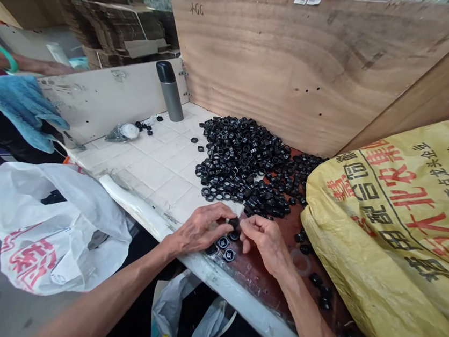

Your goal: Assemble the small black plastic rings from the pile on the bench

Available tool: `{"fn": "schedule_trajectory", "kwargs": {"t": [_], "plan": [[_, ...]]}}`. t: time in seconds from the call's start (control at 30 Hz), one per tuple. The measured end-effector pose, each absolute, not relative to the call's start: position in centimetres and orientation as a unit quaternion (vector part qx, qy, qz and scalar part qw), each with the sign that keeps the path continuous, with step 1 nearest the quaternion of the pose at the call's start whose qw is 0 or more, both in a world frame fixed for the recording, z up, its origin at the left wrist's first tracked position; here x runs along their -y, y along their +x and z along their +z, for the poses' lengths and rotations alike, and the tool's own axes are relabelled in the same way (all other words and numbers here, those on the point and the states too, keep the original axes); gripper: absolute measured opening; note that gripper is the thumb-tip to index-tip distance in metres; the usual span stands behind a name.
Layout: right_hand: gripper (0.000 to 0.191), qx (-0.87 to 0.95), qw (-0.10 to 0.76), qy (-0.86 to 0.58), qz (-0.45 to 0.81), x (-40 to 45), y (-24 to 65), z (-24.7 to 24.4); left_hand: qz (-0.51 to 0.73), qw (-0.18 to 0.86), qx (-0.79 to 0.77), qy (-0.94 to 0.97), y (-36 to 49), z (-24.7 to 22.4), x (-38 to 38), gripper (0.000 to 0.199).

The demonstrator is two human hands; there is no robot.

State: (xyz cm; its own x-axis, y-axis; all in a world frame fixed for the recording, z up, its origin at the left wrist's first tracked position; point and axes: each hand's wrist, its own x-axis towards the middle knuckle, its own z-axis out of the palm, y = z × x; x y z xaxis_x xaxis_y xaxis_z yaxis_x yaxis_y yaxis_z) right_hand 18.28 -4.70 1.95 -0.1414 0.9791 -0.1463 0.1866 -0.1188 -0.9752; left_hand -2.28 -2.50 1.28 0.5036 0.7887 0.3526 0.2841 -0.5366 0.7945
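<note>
Being pinched by the left hand [207, 226], a black part [233, 222] is held near the table's front edge [234, 296], presumably for steadiness, while whether anything is gripped by the curled right hand [263, 241] cannot be told, with black rings [234, 153] heaped within reach.

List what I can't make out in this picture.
Head view throughout:
Black part at left hand: partly covered by its grip.
Anything inside the right hand: hidden by its own curl.
Contents of the white bag: mostly hidden by plastic.
Yellow sack: right end cut off by picture edge.
</note>
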Motion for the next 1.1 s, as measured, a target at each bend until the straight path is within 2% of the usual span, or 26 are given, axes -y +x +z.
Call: {"fn": "schedule_trajectory", "kwargs": {"t": [0.1, 0.23, 0.33, 0.4, 0.53, 0.67, 0.77, 0.83, 0.93, 1.0, 1.1], "plan": [[0.029, 0.613, 0.336, -0.589, 0.405, 4.3, 19.4, 1.5, 0.301, 0.327, -0.385, 0.809, -4.5, 2.2, 3.5, 0.018], [0.006, 0.697, 0.339, -0.576, 0.261, 4.0, 19.4, 0.1, 0.273, 0.336, -0.452, 0.78, -5.4, 1.5, 3.9, 0.026], [0.037, 0.777, 0.332, -0.494, 0.205, 4.1, 18.7, -0.5, 0.306, 0.332, -0.533, 0.715, -4.8, 0.3, 3.6, 0.018], [0.045, 0.815, 0.303, -0.457, 0.186, 4.1, 18.3, -0.8, 0.324, 0.346, -0.56, 0.68, -4.7, -0.4, 3.3, 0.013], [0.031, 0.834, 0.261, -0.454, 0.171, 3.9, 17.6, -1.7, 0.363, 0.308, -0.615, 0.629, -5.1, -1.1, 2.2, 0.019], [0.025, 0.803, 0.322, -0.469, 0.177, 3.8, 16.9, -2.3, 0.358, 0.247, -0.636, 0.637, -4.6, -1.3, 1.7, 0.028], [0.014, 0.768, 0.368, -0.496, 0.167, 3.7, 18.1, -1.4, 0.34, 0.285, -0.589, 0.676, -3.3, -1.3, 2.1, 0.027], [0.008, 0.738, 0.365, -0.55, 0.139, 3.6, 19.9, -0.4, 0.323, 0.301, -0.544, 0.714, -2.5, -1.2, 2.3, 0.03], [0.009, 0.716, 0.291, -0.626, 0.106, 3.4, 22.2, 0.6, 0.291, 0.275, -0.503, 0.766, -1.7, -1.1, 2.1, 0.033], [0.009, 0.726, 0.237, -0.638, 0.097, 3.5, 22.5, 0.5, 0.272, 0.257, -0.495, 0.784, -1.6, -1.1, 1.6, 0.024], [0.021, 0.753, 0.209, -0.618, 0.087, 3.9, 21.0, -0.4, 0.269, 0.248, -0.488, 0.793, -1.4, -1.3, 1.1, 0.012]]}}
